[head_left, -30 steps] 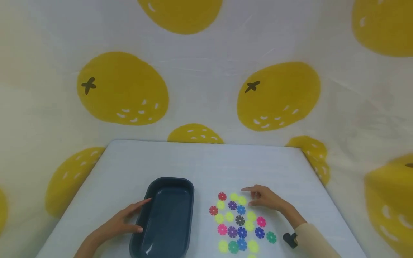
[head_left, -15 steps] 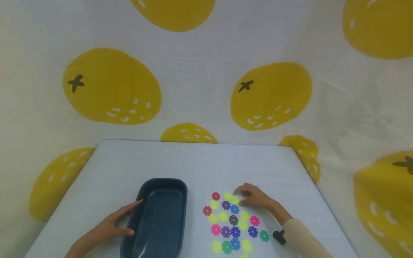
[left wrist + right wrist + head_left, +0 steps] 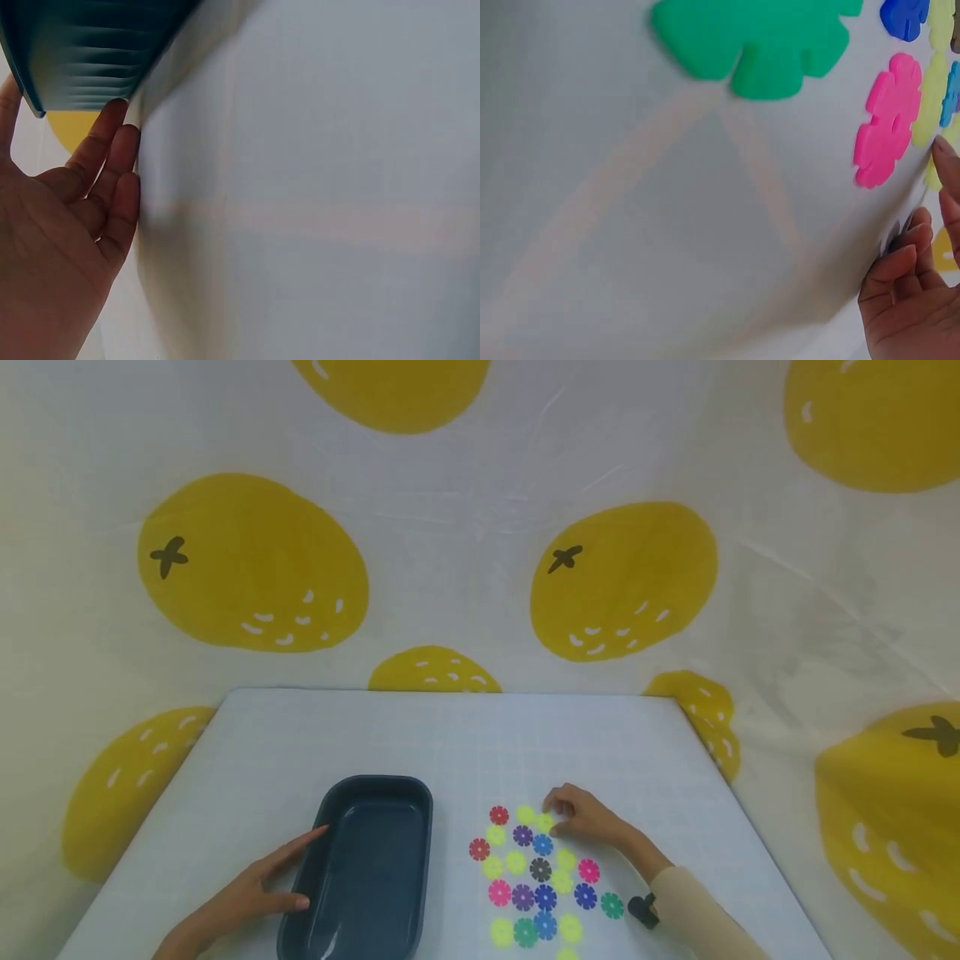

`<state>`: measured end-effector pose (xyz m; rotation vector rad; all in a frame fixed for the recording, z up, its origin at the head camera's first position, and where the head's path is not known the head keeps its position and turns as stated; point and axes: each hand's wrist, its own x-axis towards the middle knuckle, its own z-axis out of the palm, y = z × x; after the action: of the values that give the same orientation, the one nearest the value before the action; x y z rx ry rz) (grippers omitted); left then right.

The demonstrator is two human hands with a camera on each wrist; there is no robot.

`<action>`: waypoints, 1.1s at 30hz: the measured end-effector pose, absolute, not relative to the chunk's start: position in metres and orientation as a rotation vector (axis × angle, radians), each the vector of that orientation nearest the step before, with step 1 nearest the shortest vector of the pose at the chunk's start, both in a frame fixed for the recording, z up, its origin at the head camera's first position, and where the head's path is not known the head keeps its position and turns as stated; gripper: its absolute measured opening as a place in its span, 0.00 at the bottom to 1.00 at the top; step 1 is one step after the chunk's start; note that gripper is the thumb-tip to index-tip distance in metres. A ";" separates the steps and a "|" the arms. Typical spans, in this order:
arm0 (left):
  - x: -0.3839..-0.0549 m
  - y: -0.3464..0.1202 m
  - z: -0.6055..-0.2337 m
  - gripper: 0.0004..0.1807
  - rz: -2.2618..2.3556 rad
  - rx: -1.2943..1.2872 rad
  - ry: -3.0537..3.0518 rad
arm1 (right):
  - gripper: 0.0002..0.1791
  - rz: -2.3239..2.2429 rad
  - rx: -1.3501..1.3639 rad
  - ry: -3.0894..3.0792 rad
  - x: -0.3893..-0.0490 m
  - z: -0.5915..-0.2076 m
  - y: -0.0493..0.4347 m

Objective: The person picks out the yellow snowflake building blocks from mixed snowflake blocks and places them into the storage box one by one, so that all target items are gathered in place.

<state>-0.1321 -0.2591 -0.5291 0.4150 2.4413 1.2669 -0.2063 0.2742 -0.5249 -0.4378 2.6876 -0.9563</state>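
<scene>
A dark blue rectangular tray [image 3: 375, 860] stands on the table. My left hand [image 3: 243, 897] lies at its left side, index finger and thumb spread along the rim. In the left wrist view, the fingers [image 3: 105, 150] reach up to the tray's ridged wall [image 3: 97, 67]. My right hand [image 3: 588, 817] bends over the far end of a group of flower-shaped plastic discs. Its index finger and thumb close around a yellow disc [image 3: 545, 823], while the other fingers curl against the tabletop in the right wrist view.
Several discs in yellow, red, purple, blue, pink and green spread toward me, with a black disc [image 3: 540, 870] among them. A green disc [image 3: 612, 906] lies at their right edge. A black strap piece [image 3: 642, 911] sits at the right sleeve [image 3: 701, 910]. Behind the table hangs a fruit-patterned cloth [image 3: 450, 568].
My right hand's pointing index finger has bent down, and finger and thumb have come together at the yellow disc. The left hand stays at the tray; the head view has shifted slightly.
</scene>
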 end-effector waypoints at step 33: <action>-0.132 -0.257 -0.526 0.48 1.289 0.383 2.376 | 0.14 -1.488 0.240 2.470 -0.181 -0.510 0.256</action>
<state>-0.1325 -0.2565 -0.5262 0.3835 2.3756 1.2889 -0.1814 0.2559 -0.5100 0.2397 2.4700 -1.4883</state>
